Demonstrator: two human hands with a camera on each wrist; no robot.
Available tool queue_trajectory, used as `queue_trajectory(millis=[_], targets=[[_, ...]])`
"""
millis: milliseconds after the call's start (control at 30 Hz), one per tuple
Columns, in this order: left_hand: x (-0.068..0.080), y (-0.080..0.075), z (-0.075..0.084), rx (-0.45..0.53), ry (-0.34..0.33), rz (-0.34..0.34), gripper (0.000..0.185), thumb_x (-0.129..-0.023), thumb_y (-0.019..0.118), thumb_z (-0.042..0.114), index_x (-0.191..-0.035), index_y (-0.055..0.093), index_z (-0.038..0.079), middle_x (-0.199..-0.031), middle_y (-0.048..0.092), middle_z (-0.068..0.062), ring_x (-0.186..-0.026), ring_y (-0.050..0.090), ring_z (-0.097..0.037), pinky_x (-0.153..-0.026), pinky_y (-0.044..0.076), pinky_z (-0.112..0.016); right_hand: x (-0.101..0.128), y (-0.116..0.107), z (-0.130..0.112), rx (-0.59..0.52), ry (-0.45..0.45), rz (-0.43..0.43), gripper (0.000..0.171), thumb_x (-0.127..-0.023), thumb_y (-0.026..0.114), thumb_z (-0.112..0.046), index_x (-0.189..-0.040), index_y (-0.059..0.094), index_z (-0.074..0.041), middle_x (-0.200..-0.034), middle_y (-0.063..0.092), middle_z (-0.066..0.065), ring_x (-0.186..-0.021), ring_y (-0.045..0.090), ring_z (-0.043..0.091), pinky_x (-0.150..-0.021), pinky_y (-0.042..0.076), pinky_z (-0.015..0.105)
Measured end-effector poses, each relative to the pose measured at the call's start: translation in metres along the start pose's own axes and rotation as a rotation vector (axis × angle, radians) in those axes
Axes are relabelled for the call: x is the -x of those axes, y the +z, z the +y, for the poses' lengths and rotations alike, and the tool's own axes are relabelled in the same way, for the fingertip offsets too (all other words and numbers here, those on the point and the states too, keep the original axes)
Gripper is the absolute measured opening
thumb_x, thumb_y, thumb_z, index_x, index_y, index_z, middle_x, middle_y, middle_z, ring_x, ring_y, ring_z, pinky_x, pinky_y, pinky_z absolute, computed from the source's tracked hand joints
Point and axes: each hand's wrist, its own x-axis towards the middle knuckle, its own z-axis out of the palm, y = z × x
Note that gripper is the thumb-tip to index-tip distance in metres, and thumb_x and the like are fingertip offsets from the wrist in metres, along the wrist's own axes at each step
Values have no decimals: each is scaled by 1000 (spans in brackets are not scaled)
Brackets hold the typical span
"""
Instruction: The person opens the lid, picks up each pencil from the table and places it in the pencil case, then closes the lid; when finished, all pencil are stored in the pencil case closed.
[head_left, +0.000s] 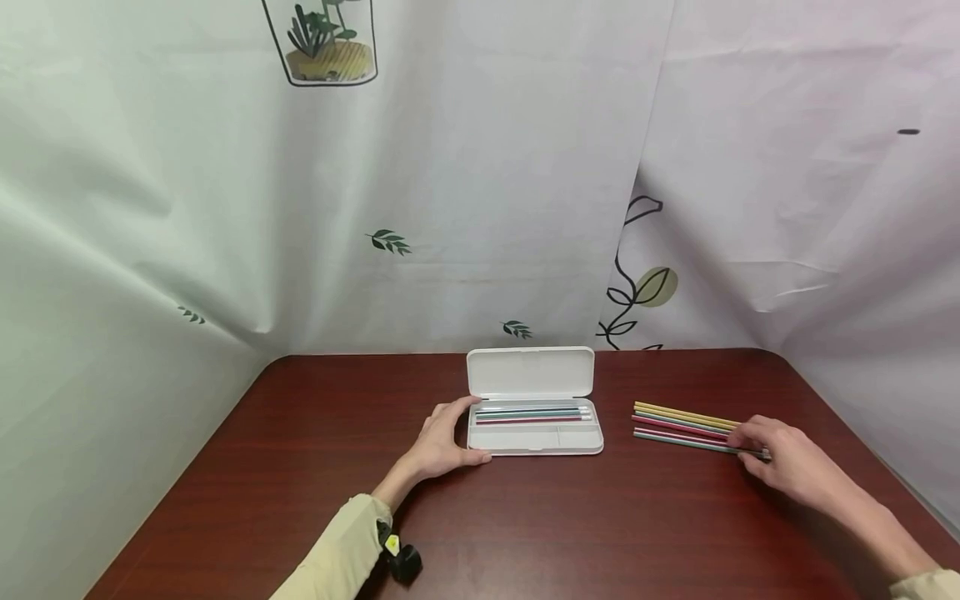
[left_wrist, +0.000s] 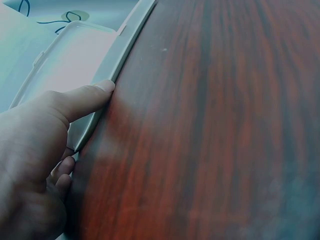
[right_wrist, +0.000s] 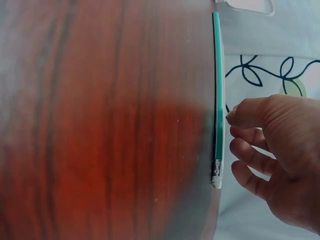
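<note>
A white pencil case (head_left: 534, 439) lies open in the middle of the dark red table (head_left: 315, 467), its lid (head_left: 530, 372) tipped back. Several coloured pencils (head_left: 532, 412) lie in its tray. My left hand (head_left: 441, 442) grips the case's left end, with the thumb (left_wrist: 82, 100) pressed along the front rim (left_wrist: 122, 55). To the right, several loose pencils (head_left: 678, 423) lie side by side on the table. My right hand (head_left: 780, 462) is at their right ends. Its fingertips (right_wrist: 234, 116) pinch the nearest green pencil (right_wrist: 218, 95) near the eraser end, and the pencil lies flat on the wood.
White cloth printed with leaves (head_left: 390, 242) hangs close behind and beside the table. The table's right edge (head_left: 885, 467) runs just past my right hand. A small black device (head_left: 402, 560) sits at my left wrist.
</note>
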Motion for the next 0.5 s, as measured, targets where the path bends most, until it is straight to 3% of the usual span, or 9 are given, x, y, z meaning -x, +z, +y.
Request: queue_trajectory(millis=[500], targets=[[0, 0, 0, -7, -4, -1, 85, -60, 81, 42, -133, 43, 20, -125, 47, -4, -115, 36, -26, -90, 29, -48, 1, 3, 6, -3, -12, -9, 35, -58, 76, 4, -78, 61, -20, -78, 50, -16, -64, 43, 1, -53, 38, 24]])
